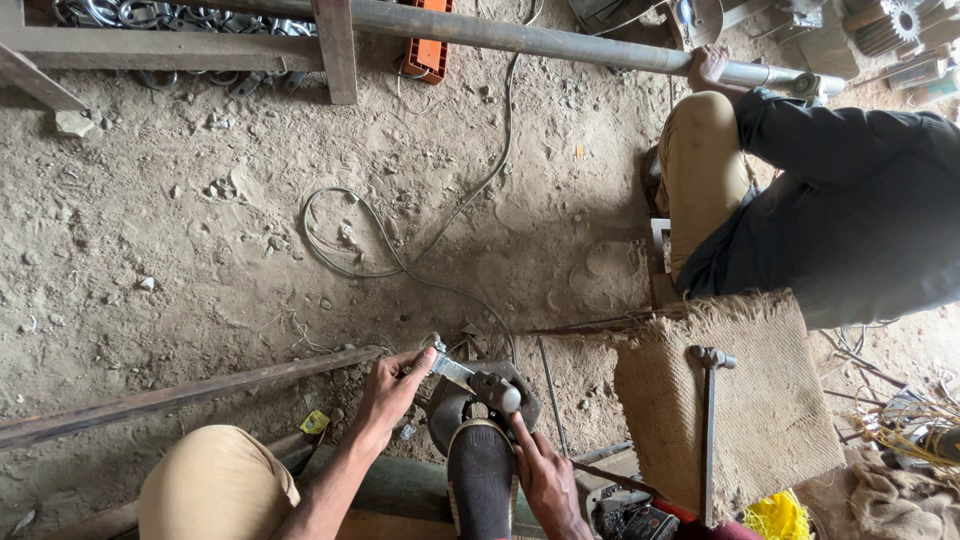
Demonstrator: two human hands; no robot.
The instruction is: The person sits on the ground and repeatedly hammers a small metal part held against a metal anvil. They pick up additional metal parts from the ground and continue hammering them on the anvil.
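- A person is crouching over a dirt floor (200,250), their left hand (392,385) pinching one end of a short flat metal strip (452,369); the grip is closing around the strip's near end, thumb and fingers wrapped on it.
- The strip is lying across the top of a dark round metal block (480,395) on the ground, just ahead of the person's dark shoe (481,478), which is pressing against the block.
- Their right hand (540,470) is resting beside the shoe, forefinger stretched toward the block; whether this grip is holding anything cannot be told.
- The work looks to be at the positioning stage: the strip is being lined up on the block. A next move would likely call for steady pressure from the left hand and the foot, so the piece is not slipping.
- A hammer (709,420) is lying on a burlap-covered seat (740,400) to the right, well apart from both hands.
- A second person in dark clothes is sitting nearby, a hand (708,66) gripping a long steel pipe (520,38).
- A loose cable (400,260) is trailing across the dirt.
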